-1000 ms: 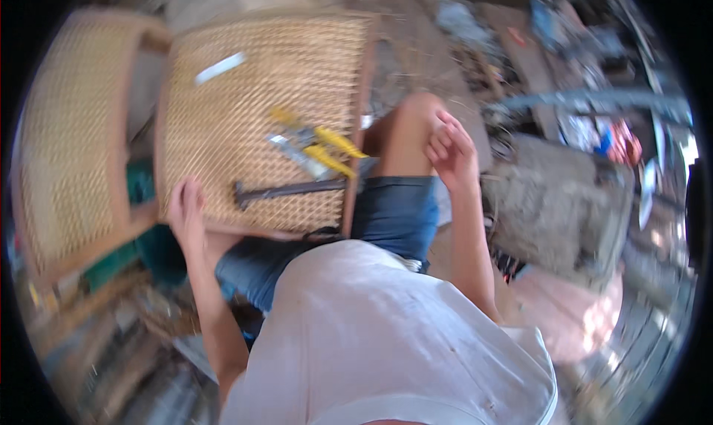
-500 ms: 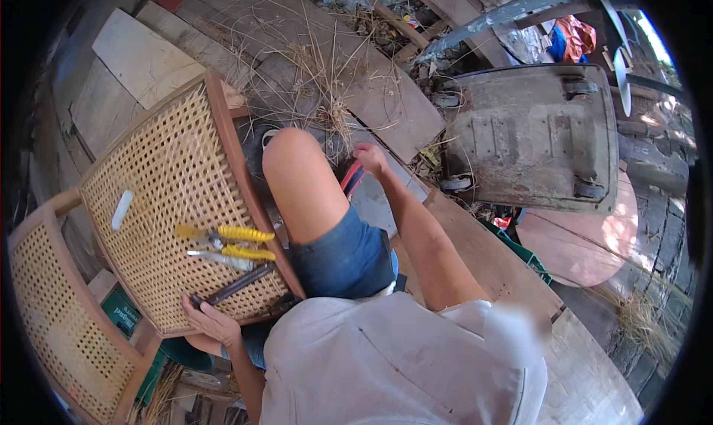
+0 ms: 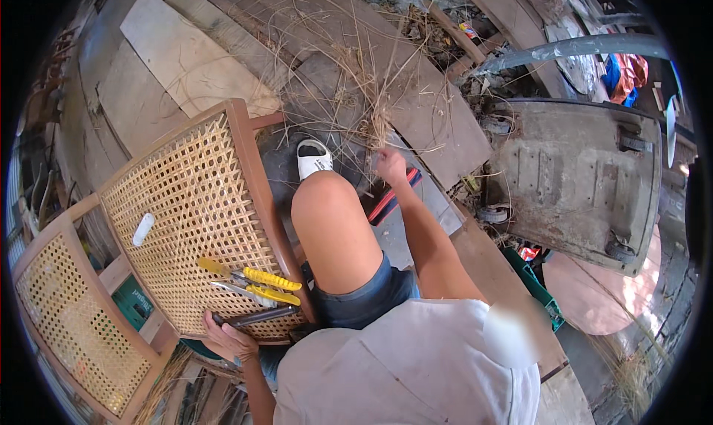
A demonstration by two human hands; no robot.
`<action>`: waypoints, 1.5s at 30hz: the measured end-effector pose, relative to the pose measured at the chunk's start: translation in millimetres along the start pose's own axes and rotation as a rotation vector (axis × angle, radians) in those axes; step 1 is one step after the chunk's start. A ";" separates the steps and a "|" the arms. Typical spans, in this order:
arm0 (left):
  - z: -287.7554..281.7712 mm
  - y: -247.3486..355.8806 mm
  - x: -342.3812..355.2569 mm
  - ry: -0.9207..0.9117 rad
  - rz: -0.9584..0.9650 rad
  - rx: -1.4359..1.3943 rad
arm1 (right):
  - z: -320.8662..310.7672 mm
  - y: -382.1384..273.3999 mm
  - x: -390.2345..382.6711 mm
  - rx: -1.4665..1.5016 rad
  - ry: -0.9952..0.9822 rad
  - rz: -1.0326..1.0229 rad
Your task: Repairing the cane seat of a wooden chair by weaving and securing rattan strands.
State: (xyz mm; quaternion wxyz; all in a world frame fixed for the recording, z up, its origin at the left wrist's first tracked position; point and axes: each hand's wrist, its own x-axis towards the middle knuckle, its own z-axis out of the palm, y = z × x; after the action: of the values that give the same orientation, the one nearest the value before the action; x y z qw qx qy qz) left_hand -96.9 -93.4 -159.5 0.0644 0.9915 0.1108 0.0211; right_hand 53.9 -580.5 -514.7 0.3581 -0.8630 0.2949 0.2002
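Note:
My right hand (image 3: 391,167) is out past my bent knee, fingers closed at the gathered end of a bundle of dry cane strips (image 3: 380,124) that fans over the floor. My left hand (image 3: 232,341) is at the lower edge of a wooden chair (image 3: 256,176) with a woven cane seat, curled over its frame. Its fingertips meet the end of a dark rod-like tool (image 3: 264,316); whether they grip it cannot be told. Yellow-handled pliers (image 3: 273,279) and a silver-tipped tool lie on the weave. Farther up rests a small white tube-like piece (image 3: 143,230).
A red and black long object (image 3: 394,198) lies by my right forearm. To the right are an overturned wheeled bin (image 3: 572,180), a round pinkish board (image 3: 605,284) and a green crate (image 3: 535,288). Wooden boards (image 3: 193,61) cover the floor at the far left.
The whole view has shifted, so the scene sits lower and to the right, and my white shoe now shows. My right hand has moved off the red and black object, showing more of it.

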 end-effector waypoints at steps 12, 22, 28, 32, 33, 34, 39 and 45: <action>-34.5 28.7 24.0 0.304 -0.154 -0.369 | -244.2 -126.2 -184.9 1.469 0.164 -0.472; -98.7 280.5 121.5 -0.894 0.295 -1.686 | -243.0 -174.3 -338.9 0.907 0.204 -0.890; -141.1 294.9 102.2 -0.816 0.571 -1.675 | -230.5 -183.3 -381.9 0.533 0.133 -1.045; -159.4 250.2 101.4 -0.856 0.593 -1.586 | -253.4 -213.6 -385.6 0.961 0.028 -0.875; -161.7 241.3 101.8 -0.877 0.589 -1.595 | -264.3 -224.8 -382.6 0.941 0.000 -0.833; -163.5 233.6 101.3 -0.931 0.534 -1.607 | -270.1 -238.2 -381.1 0.936 -0.007 -0.839; -173.3 207.4 98.3 -0.934 0.577 -1.692 | -273.7 -300.8 -378.4 1.015 -0.047 -0.983; -193.7 176.5 105.9 -0.561 0.587 -1.367 | -290.8 -336.0 -383.4 1.123 0.047 -0.997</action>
State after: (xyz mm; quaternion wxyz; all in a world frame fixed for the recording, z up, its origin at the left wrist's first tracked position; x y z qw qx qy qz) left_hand 33.6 -216.7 58.7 0.6760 0.6893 -0.2131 -0.1498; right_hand 26.2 -462.9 59.6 0.7863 -0.5859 -0.0656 -0.1847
